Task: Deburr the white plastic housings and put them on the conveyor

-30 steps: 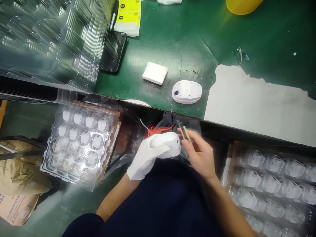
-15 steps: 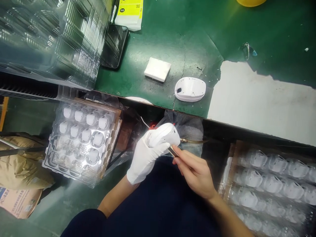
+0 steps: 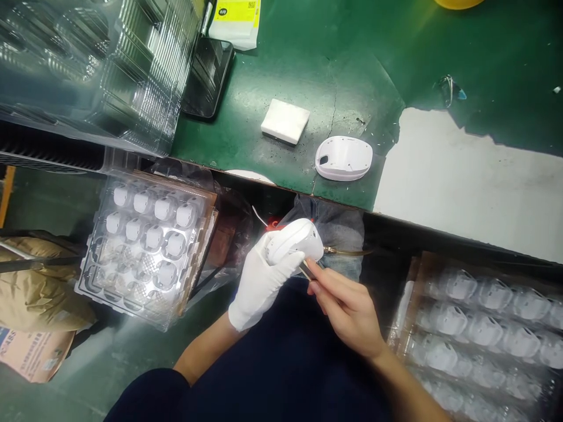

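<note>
My left hand [image 3: 259, 281], in a white glove, is closed around a rounded white plastic housing [image 3: 299, 239] and holds it tilted in front of my body. The glove hides the housing's left end. My bare right hand [image 3: 345, 305] pinches a small, thin, flat blade-like tool [image 3: 308, 270] against the housing's lower edge, near my left thumb. Its exact kind is partly hidden by the fingers. A similar white plastic shell [image 3: 345, 158] lies hollow side up near the bench's front edge. To its left rests a white rectangular block [image 3: 285, 121] with a dark underside.
On the left stands a tray of white parts [image 3: 153, 237], with clear stacked trays [image 3: 88, 70] above it. Another tray of white parts [image 3: 484, 328] is at the lower right. The green bench [image 3: 281, 64] holds a phone [image 3: 207, 79] and a white sheet [image 3: 466, 181].
The view has shifted slightly, so the things on the bench appear a little further right. Both hands keep their grips, with the tool still at the housing's edge.
</note>
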A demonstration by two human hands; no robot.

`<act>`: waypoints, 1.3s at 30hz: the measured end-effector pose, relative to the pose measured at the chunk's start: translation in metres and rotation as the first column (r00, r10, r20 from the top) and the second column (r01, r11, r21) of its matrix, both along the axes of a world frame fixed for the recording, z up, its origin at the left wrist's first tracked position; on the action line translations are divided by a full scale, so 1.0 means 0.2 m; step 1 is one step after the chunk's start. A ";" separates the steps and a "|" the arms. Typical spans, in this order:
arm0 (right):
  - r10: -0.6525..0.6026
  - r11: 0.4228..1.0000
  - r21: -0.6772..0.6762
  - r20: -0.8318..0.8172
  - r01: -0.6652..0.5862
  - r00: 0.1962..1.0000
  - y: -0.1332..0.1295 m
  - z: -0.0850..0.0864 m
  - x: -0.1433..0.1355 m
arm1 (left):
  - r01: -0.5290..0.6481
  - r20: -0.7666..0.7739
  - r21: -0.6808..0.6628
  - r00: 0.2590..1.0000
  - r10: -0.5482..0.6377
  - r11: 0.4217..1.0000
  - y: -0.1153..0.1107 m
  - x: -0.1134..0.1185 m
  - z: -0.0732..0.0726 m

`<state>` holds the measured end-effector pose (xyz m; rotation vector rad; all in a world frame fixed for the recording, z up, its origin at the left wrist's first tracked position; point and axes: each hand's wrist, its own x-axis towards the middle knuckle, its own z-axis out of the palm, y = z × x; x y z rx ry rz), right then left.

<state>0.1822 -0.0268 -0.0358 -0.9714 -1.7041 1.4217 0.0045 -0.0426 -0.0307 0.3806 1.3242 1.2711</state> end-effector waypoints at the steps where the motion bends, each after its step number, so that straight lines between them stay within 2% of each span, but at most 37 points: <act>1: -0.001 1.000 0.000 -0.001 0.001 1.000 0.00 0.00 0.00 | 0.004 -0.014 0.001 1.000 -0.004 1.000 0.00 0.00 0.00; 11: 0.014 0.999 0.041 0.043 -0.016 0.999 -0.01 0.03 0.00 | 0.069 -0.114 -0.038 0.991 -0.073 0.997 -0.01 -0.03 0.03; 22: 0.022 0.997 0.075 0.090 -0.029 0.996 -0.01 0.03 0.00 | 0.103 -0.120 -0.020 0.987 -0.105 0.994 -0.01 -0.05 0.03; 28: 0.007 0.999 0.033 0.106 -0.010 0.994 0.00 0.01 0.03 | 0.096 -0.067 -0.017 0.993 -0.097 0.995 0.00 -0.05 0.03; 31: -0.102 0.993 -0.053 0.145 0.110 0.984 -0.01 -0.04 0.04 | 0.102 -0.012 -0.017 0.995 -0.102 0.995 0.01 -0.05 0.03; 35: -0.359 0.899 -0.210 0.152 0.385 0.921 -0.02 -0.11 -0.02 | 0.068 0.030 -0.021 0.997 -0.067 0.997 0.02 -0.03 0.01; 39: -0.413 0.842 -0.339 0.094 0.419 0.906 0.00 -0.13 -0.09 | -0.018 0.189 -0.048 0.982 0.027 0.999 0.03 0.00 -0.01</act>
